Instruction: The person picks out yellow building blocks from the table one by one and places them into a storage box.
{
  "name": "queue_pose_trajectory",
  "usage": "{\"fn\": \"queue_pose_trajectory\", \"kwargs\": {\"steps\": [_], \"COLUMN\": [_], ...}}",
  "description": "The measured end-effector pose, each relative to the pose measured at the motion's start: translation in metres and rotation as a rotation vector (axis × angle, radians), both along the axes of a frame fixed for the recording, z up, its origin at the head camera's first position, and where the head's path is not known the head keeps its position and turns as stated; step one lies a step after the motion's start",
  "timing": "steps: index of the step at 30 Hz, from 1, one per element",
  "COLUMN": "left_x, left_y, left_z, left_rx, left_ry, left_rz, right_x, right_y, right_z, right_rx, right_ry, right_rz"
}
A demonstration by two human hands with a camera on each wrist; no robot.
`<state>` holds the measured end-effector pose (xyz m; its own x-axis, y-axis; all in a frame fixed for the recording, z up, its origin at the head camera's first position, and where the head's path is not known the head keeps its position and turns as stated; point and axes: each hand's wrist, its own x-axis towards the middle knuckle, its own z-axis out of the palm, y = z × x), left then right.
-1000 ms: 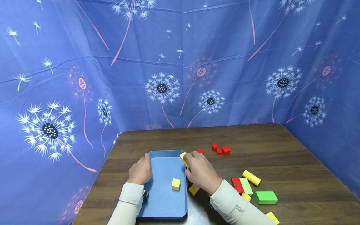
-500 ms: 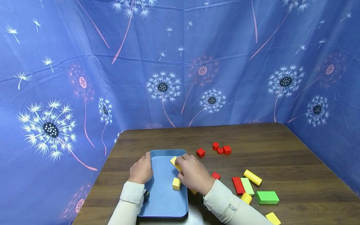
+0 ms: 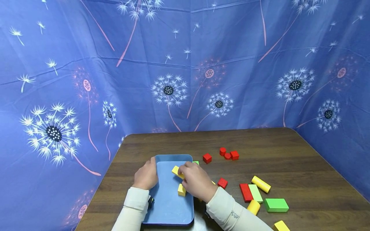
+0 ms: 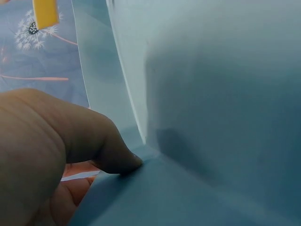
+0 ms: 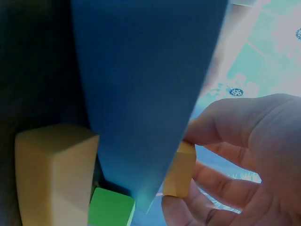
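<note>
My left hand (image 3: 146, 175) grips the left wall of a shallow blue tray (image 3: 169, 213). In the left wrist view its thumb (image 4: 115, 150) presses the inner side while fingers lie outside. My right hand (image 3: 198, 180) reaches over the tray's right wall and pinches a yellow block (image 3: 176, 171) between thumb and fingers. That block hangs tilted above the tray floor. A second yellow block (image 3: 181, 190) sits in the tray just below it, partly hidden by the right hand. Through the right wrist view, the held block (image 5: 181, 172) shows beyond the tray's outer wall (image 5: 146, 94).
Red blocks (image 3: 207, 158) lie behind and right of the tray. Further right are a red slab (image 3: 246, 192), a pale green slab (image 3: 255, 193), a green block (image 3: 276, 205) and yellow cylinders (image 3: 261, 184). Close outside the tray's right wall stand a yellow block (image 5: 56, 174) and a green block (image 5: 112, 207).
My right hand has carried the yellow block leftward from the tray's right rim to above its floor, tilting it flatter. The left hand has kept its grip on the tray.
</note>
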<state>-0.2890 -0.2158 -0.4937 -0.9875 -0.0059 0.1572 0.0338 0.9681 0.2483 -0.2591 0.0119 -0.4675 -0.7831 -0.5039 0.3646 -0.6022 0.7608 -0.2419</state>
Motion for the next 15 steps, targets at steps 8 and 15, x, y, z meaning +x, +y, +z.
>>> {"fn": "queue_pose_trajectory", "kwargs": {"steps": [8,15], "left_x": [0.003,0.002], "left_y": [0.002,0.002], "left_z": [0.000,0.000], "left_rx": [0.001,0.002], "left_ry": [-0.008,0.000], "left_rz": [0.012,0.006], "right_x": [-0.002,-0.005], "right_y": [0.000,-0.002], "right_z": [-0.007,-0.013], "right_rx": [-0.015,0.011], "right_ry": [0.037,0.086], "right_rz": [0.033,0.041]}}
